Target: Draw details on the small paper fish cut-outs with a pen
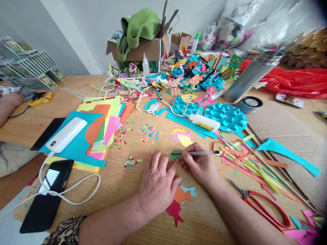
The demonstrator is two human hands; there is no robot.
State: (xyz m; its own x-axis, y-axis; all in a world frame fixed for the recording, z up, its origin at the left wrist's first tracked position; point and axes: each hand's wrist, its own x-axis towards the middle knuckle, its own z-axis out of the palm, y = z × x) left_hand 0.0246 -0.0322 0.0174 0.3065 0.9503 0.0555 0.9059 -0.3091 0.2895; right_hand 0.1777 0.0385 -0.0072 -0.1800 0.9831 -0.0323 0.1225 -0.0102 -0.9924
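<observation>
A craft workshop is suggested, though a home craft room cannot be ruled out. The wooden table [114, 185] is strewn with coloured sheets [94, 129], paper strips [250, 161], confetti [149, 132] and paper fish [185, 140]; a glue bottle [204, 122] and red-handled scissors [246, 194] are laid among them. Near the wall [84, 27], materials are kept in a cardboard box [140, 49] and plastic bags [276, 23]. Another person's forearm [4, 114] is seen at the left.

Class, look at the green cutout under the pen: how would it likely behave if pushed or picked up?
The green cutout looks paper-thin, so it is probably very light and apt to bend if lifted by one end. Since it lies flat on the table, a push would likely make it slide rather than roll.
</observation>
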